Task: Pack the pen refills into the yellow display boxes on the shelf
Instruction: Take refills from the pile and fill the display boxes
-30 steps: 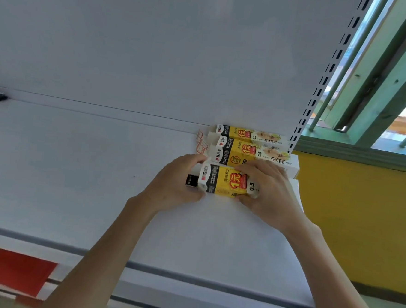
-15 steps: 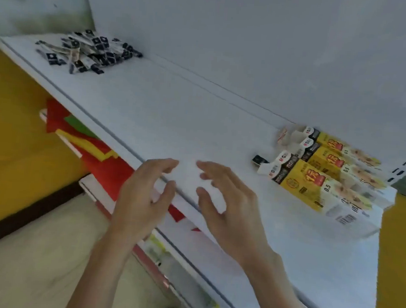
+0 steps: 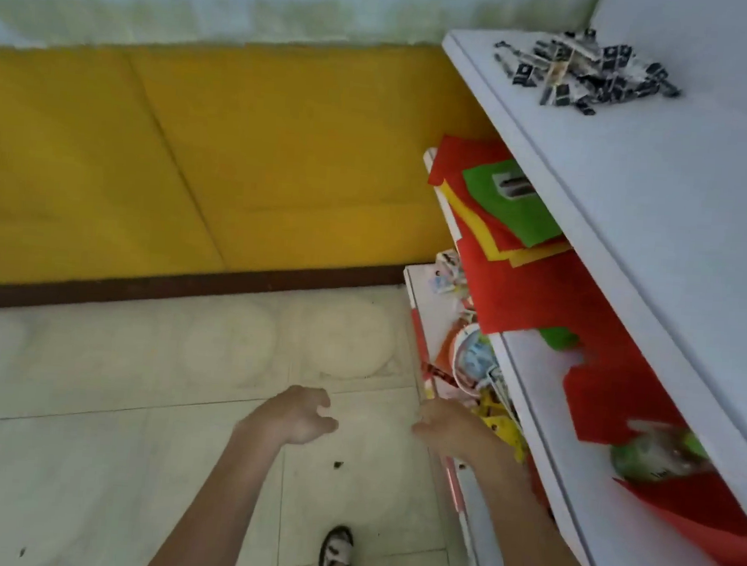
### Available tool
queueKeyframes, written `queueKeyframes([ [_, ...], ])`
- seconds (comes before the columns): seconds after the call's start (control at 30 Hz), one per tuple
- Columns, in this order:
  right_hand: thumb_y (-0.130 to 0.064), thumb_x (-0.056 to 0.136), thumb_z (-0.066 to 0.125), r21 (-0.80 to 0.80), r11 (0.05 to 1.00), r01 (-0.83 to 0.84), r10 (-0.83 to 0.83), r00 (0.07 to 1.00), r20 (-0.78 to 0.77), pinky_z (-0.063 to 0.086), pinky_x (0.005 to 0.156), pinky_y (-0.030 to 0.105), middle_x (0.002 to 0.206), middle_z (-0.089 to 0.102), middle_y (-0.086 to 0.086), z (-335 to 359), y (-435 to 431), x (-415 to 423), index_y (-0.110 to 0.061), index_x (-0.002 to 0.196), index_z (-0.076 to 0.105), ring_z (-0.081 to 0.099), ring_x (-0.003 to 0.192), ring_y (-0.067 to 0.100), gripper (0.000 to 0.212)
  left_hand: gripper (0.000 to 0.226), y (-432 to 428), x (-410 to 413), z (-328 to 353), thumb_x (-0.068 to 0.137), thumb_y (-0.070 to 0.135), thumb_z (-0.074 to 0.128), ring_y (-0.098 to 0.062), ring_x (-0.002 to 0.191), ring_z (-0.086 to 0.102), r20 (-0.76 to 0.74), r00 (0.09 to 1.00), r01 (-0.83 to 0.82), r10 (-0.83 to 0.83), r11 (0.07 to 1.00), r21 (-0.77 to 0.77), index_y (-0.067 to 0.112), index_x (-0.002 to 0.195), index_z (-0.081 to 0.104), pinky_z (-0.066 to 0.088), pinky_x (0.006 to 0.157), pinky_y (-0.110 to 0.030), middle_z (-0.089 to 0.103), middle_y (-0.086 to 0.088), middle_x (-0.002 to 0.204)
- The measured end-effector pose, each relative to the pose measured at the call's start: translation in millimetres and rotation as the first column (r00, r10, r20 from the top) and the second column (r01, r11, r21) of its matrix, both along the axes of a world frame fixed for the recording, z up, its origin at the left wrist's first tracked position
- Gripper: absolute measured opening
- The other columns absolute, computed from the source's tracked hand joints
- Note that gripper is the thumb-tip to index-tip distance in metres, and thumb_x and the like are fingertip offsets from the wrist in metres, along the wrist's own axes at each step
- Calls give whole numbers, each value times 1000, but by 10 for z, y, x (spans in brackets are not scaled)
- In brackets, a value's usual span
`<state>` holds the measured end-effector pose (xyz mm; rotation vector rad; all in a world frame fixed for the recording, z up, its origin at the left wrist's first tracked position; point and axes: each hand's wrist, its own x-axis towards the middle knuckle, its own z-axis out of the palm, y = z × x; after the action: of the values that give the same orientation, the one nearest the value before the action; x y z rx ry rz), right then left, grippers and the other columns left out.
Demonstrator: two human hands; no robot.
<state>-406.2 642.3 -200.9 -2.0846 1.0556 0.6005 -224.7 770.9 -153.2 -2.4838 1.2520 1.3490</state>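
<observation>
Down at the lower middle of the frame, both hands hang over the pale tiled floor (image 3: 110, 419) and hold nothing. The left hand (image 3: 296, 416) has its fingers loosely curled, thumb a little apart. The right hand (image 3: 450, 427), just beside the front edge of the lower shelves, is loosely curled and empty as well. A strip of floor shows between the two hands.

The pen refills (image 3: 585, 70) lie in a loose heap of black-and-white packets at the upper right of the frame, on the white top shelf (image 3: 660, 205) near its far end and well apart from either hand.

Under it, the lower shelf (image 3: 531, 404) carries overlapping paper sheets (image 3: 530, 293) in red, yellow and green. Below these sits a jumble of small goods (image 3: 472, 360), too blurred to name. A yellow wall (image 3: 194, 160) with dark skirting fills the upper left. A foot in a sandal (image 3: 337, 554) shows at the bottom edge, between the forearms.
</observation>
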Motion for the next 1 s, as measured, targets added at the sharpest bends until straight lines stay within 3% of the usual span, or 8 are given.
queueKeyframes([
  [0.1, -35, 90, 45, -25, 1000, 11, -10, 1000, 22, 37, 80, 26, 128, 52, 9, 48, -80, 372, -14, 120, 54, 50, 116, 23, 38, 52, -111, 313, -51, 93, 42, 47, -21, 128, 41, -1, 1000, 1, -1, 1000, -2, 22, 140, 37, 36, 100, -26, 36, -7, 145],
  [0.3, -34, 90, 47, -43, 999, 4, -4, 1000, -11, 41, 100, 35, 136, 47, 9, 129, -461, 1072, -13, 132, 46, 47, 122, 25, 48, 49, -412, 738, -183, 92, 44, 48, -21, 124, 45, -89, 996, -9, 10, 1000, 11, 24, 136, 42, 38, 100, -28, 41, -8, 141],
  [0.43, -36, 91, 45, -55, 998, -25, 30, 996, 87, 41, 98, 35, 137, 47, 7, 227, -927, 1652, -17, 132, 47, 47, 121, 25, 45, 54, -799, 1176, -185, 94, 43, 46, -21, 128, 41, -25, 1000, -17, 19, 997, 76, 18, 141, 35, 36, 96, -24, 35, -9, 146],
  [0.6, -35, 91, 44, -117, 993, -20, 26, 999, 47, 42, 94, 31, 135, 48, 9, 198, -1706, 1978, -15, 133, 47, 49, 119, 25, 46, 51, -1707, 1543, -131, 94, 43, 45, -22, 119, 50, -31, 999, -34, 33, 998, -49, 21, 139, 39, 40, 91, -26, 45, -10, 138],
  [0.77, -37, 89, 45, -52, 998, -32, 31, 999, -25, 43, 94, 35, 127, 52, 6, 165, -2238, 2239, -15, 123, 52, 50, 114, 24, 41, 50, -2374, 1910, -37, 95, 42, 44, -23, 117, 51, -22, 1000, -9, 6, 994, -110, 21, 140, 38, 42, 89, -29, 48, -9, 136],
  [0.83, -36, 87, 45, -62, 997, -36, 33, 998, -56, 43, 81, 31, 107, 54, 4, 155, -2470, 2382, -21, 94, 58, 52, 106, 24, 21, 51, -2591, 2078, -25, 95, 43, 44, -24, 120, 49, -29, 1000, -1, -2, 997, -79, 20, 141, 36, 42, 91, -29, 45, -10, 139],
  [0.93, -33, 86, 44, -98, 995, -32, 30, 999, -27, 29, 58, 28, 69, 31, -8, 187, -2882, 2689, -32, 62, 24, 43, 72, 15, 31, 51, -2952, 2353, -53, 95, 43, 44, -25, 120, 49, -51, 999, -8, 6, 998, -57, 21, 140, 36, 42, 90, -29, 44, -9, 140],
  [1.0, -31, 89, 43, -105, 994, -12, 12, 1000, -4, 29, 55, 29, 67, 32, -4, 263, -3177, 2943, -29, 63, 30, 37, 61, 14, 29, 50, -3215, 2554, -70, 96, 43, 43, -25, 121, 49, -44, 999, -2, -1, 999, -50, 21, 140, 36, 41, 89, -28, 43, -9, 141],
])
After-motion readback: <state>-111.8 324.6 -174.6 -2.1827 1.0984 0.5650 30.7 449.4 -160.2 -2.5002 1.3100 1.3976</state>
